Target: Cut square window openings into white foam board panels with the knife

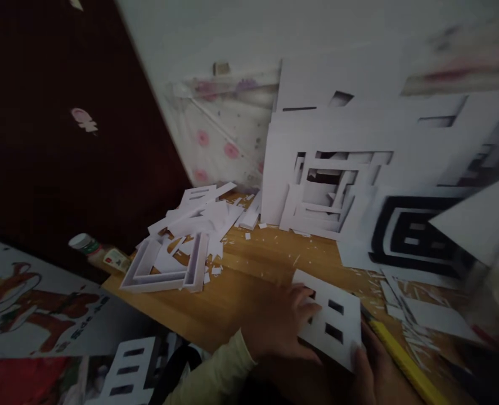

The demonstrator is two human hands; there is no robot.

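A white foam board panel [347,316] with several rectangular cut-outs is tilted above the front of the wooden table. My left hand [281,320] grips its left side, fingers bent over the face near the cut-outs. At the lower right edge, my right hand [371,360] holds the same panel, thumb on the upper face and the other fingers mostly hidden underneath. Just right of that hand lies a long yellow strip-like object [401,354] whose kind I cannot make out.
A white open-centred frame [196,264] sits on the table [249,275] at left, before piled board offcuts [202,216]. Close by, a lidded bottle [101,253] leans. Large cut-out boards [274,169] stand against the wall. Scraps [418,332] litter the right; a slotted white piece [125,368] is below.
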